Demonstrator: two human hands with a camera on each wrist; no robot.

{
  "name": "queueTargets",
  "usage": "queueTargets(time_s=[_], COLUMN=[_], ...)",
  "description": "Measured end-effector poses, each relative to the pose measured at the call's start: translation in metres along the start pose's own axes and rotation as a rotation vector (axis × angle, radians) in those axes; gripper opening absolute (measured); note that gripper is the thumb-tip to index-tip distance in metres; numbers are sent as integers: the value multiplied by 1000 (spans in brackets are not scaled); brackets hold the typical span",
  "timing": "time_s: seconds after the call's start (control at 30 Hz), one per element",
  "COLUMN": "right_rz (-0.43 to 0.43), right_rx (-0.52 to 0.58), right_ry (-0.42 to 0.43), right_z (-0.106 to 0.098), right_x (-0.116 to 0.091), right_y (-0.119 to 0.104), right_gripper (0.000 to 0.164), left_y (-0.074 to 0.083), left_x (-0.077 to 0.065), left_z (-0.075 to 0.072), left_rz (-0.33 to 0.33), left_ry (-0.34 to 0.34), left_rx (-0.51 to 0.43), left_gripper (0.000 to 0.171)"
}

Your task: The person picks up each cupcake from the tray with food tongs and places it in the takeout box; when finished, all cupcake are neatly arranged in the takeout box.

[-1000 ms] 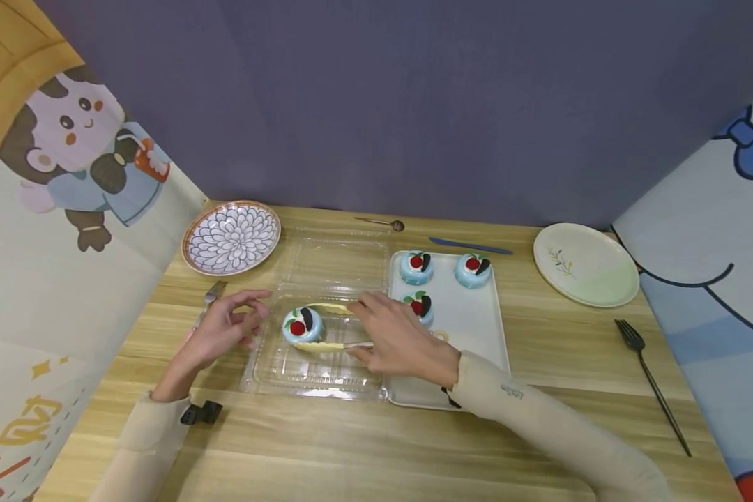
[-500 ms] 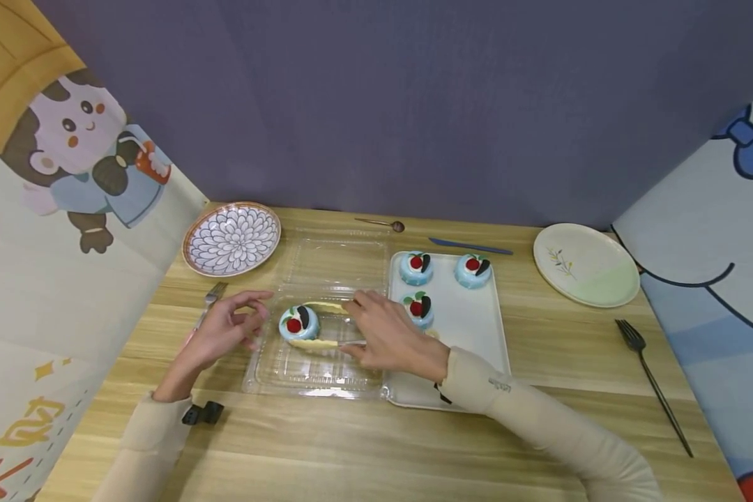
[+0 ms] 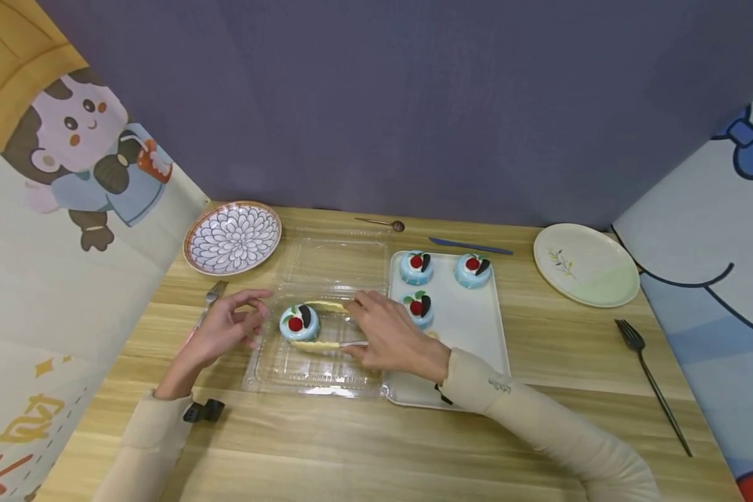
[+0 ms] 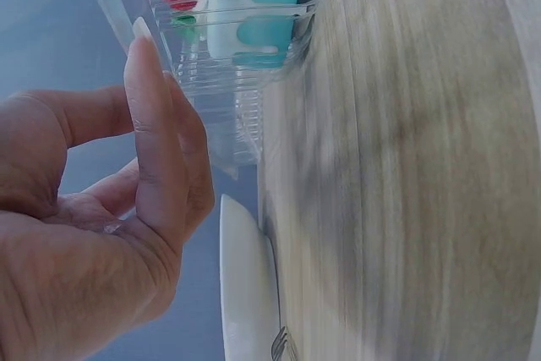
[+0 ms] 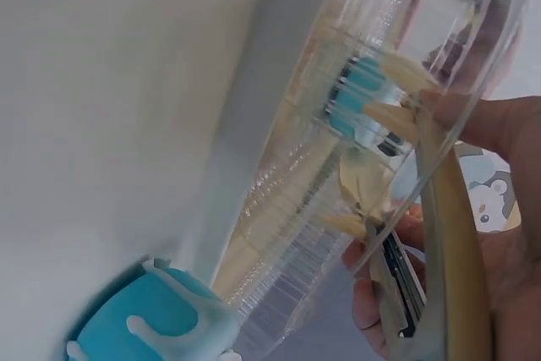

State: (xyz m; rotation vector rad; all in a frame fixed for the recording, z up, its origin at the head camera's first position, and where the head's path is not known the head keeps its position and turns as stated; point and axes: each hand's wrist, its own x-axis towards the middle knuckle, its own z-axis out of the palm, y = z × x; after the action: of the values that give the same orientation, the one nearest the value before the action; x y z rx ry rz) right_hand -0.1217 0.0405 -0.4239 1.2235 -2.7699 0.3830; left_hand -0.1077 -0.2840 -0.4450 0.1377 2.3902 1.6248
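My right hand holds a pair of tongs with pale yellow, leaf-like tips. The tips lie on either side of a small blue cake topped with a red berry, green leaf and dark cookie. This cake sits at the left side of the clear plastic clamshell box. In the right wrist view, fingers and thumb grip the tongs by their arms. Just outside the box's left wall is my left hand, its fingers loosely bent around nothing. The left wrist view shows the cake through the ribbed wall.
Beside the box, a white tray carries several similar cakes. A patterned plate and a fork lie left. Behind are a spoon and blue knife. Right stand a pale plate and black fork.
My right hand, the tongs and the blue cake have shifted slightly left inside the box. My left hand has stayed in place.
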Motion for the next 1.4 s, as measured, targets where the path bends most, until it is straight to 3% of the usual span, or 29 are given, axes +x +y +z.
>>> queueTargets(time_s=[0.23,0.47,0.67,0.93,1.17,1.4], right_rz=[52,152,251,447,594,611], right_rx=[34,70,22,-45,-77,-69], right_ry=[11,96,163,226,196,107], right_z=[-13,-37,-58,-77,-92,-87], right_x=[-8,-29,-55,-102,-143,-166], right_y=[5,22,54,114,151,169], right_gripper=[72,71,71,72,74,77], left_y=[0,0,1,1,0,1], left_x=[0,-1,0,0,0,0], left_z=[1,1,0,1,0,0], left_rz=[-11,-21,-18,-17,-2,-5], left_ry=[8,15,19,19,13,6], left_rx=[1,10,11,11,10,4], left_gripper=[45,44,44,44,43,45])
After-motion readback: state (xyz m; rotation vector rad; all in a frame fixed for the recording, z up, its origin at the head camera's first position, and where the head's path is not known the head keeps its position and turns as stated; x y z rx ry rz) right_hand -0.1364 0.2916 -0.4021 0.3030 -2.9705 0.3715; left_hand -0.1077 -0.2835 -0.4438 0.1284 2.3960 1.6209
